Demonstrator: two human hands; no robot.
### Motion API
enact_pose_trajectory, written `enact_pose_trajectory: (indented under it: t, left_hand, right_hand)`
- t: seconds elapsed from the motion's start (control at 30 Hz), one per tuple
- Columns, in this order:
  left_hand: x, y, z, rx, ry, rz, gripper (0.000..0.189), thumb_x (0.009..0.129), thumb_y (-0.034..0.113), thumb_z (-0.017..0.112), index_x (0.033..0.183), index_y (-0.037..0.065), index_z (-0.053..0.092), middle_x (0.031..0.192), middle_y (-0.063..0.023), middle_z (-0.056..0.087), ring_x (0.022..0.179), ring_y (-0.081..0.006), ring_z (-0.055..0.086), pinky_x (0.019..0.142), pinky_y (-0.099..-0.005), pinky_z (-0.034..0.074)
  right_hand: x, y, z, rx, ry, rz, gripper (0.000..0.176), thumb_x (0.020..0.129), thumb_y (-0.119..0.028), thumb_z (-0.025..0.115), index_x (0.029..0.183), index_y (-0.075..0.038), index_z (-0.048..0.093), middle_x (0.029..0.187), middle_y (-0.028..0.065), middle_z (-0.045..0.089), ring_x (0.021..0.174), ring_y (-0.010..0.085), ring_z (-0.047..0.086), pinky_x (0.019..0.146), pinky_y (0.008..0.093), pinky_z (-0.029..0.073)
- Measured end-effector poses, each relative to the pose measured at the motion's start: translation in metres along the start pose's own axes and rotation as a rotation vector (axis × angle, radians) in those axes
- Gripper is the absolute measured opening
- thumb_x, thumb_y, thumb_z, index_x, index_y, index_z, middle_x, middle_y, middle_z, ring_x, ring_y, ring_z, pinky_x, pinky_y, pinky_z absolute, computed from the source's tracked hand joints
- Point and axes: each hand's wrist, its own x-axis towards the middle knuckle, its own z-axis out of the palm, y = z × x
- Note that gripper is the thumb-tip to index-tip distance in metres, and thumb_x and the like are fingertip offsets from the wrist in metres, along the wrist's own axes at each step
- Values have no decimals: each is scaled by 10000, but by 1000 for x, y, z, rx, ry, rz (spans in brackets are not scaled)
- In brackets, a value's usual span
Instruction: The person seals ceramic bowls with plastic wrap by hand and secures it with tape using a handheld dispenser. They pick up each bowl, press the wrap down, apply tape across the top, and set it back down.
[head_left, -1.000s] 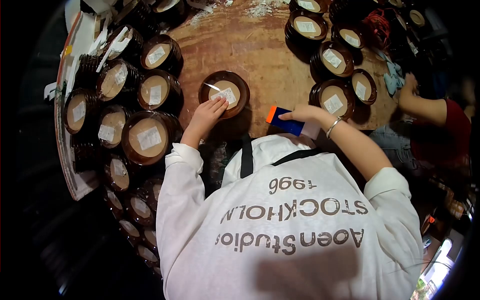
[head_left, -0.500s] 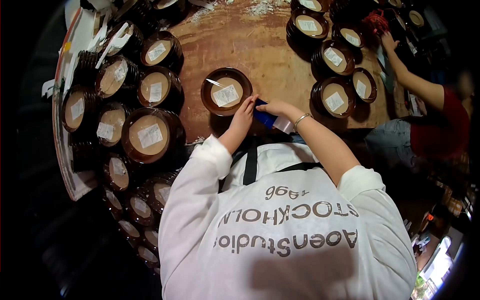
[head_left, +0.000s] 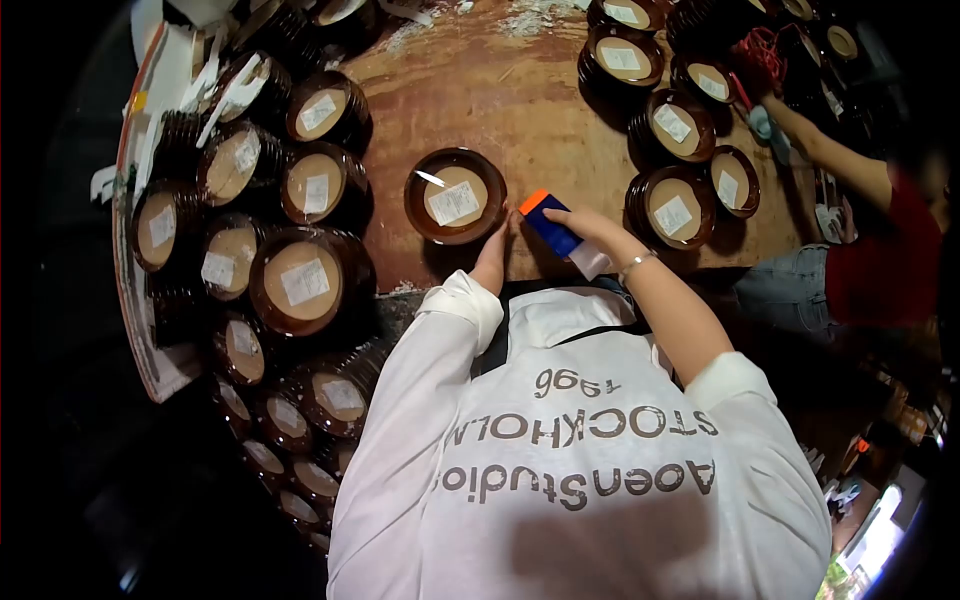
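Observation:
A round brown lidded container (head_left: 455, 195) with a white paper label lies on the wooden table (head_left: 520, 110) in front of me. My left hand (head_left: 493, 256) rests edge-on against its lower right rim, fingers loose, holding nothing. My right hand (head_left: 592, 229) grips a blue glue stick (head_left: 553, 226) with an orange end, held just right of the container and tilted, orange end pointing up and left. A metal bracelet (head_left: 637, 263) sits on my right wrist. My white printed shirt fills the lower view.
Several labelled brown containers are stacked at the left (head_left: 300, 280) and the upper right (head_left: 675, 210). A white board edge (head_left: 135, 300) runs down the left. A co-worker in a red top reaches a hand (head_left: 775, 108) toward the far right stacks.
My left hand left the label and dropped to the container's lower right rim. My right hand carried the glue stick left to the container, then turned it orange end up. The co-worker's arm reached further up.

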Motion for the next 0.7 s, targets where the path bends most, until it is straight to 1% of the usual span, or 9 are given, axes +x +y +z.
enact_pose_trajectory:
  t: [0.1, 0.2, 0.37, 0.43, 0.5, 0.57, 0.63, 0.67, 0.7]
  left_hand:
    - [2, -7, -7, -17, -1, 86, 526, 838, 306, 354, 1305, 77, 276, 1360, -67, 253, 1269, -267, 182, 1036, -469, 7]
    - [4, -17, -15, -126, 2, 198, 524, 825, 298, 389, 1291, 75, 304, 1348, -81, 273, 1260, -273, 206, 1036, -466, 28]
    - [-16, -45, -21, -488, -63, 396, 521, 808, 287, 435, 1274, 72, 342, 1332, -101, 300, 1248, -282, 237, 1035, -463, 57]
    - [-50, -64, -7, -1102, 626, -228, 591, 775, 293, 514, 1271, 50, 305, 1347, -126, 252, 1255, -283, 219, 1026, -444, 134]
    - [-71, -75, 7, -1463, 854, -571, 638, 668, 181, 638, 1217, 12, 360, 1306, -183, 293, 1202, -309, 297, 998, -424, 209]
    - [-76, -83, 36, -1392, 779, -849, 648, 718, 204, 613, 1254, 16, 301, 1328, -196, 240, 1196, -352, 268, 975, -405, 240]
    - [-56, -82, 68, -1604, 791, -1201, 562, 770, 286, 569, 1218, 6, 377, 1273, -207, 342, 1177, -345, 328, 911, -404, 318]
    - [-44, -80, 86, -1604, 789, -1218, 562, 770, 286, 569, 1218, 6, 377, 1273, -207, 342, 1177, -345, 328, 911, -404, 318]
    - [-32, -78, 105, -1984, 657, -1242, 522, 782, 329, 557, 1155, -16, 439, 1194, -199, 426, 1104, -329, 406, 880, -376, 348]
  right_hand:
    - [-33, 5, -11, 101, 82, -75, 442, 767, -444, 555, 840, -8, 565, 695, 75, 574, 565, 162, 551, 510, 284, 447]
    - [-42, 11, -14, 276, 109, -161, 484, 774, -464, 538, 873, 9, 575, 754, 59, 584, 636, 138, 550, 576, 246, 433]
    - [-40, 21, -16, 557, -1, -294, 437, 803, -412, 524, 931, 4, 554, 770, 63, 590, 676, 134, 564, 605, 251, 447]
    - [-39, 16, -14, 667, -73, -337, 438, 803, -392, 532, 982, 7, 523, 784, 83, 598, 696, 161, 582, 626, 269, 468]
    - [-29, 10, -8, 709, -105, -305, 364, 825, -358, 513, 934, -10, 514, 767, 104, 588, 674, 201, 585, 662, 309, 478]
    - [-25, 6, 4, 772, -129, -254, 395, 814, -363, 524, 980, -6, 491, 855, 141, 588, 796, 229, 588, 749, 337, 467]
    - [-5, 9, 11, 778, -220, -200, 418, 802, -367, 537, 1002, -6, 478, 945, 172, 571, 898, 253, 567, 805, 367, 449]
    - [2, 11, 17, 862, -315, -179, 416, 802, -362, 537, 1009, -6, 476, 952, 175, 568, 897, 261, 566, 802, 377, 449]
    - [5, 10, 22, 945, -408, -156, 415, 803, -358, 536, 1015, -6, 473, 960, 178, 564, 897, 270, 565, 800, 387, 450]
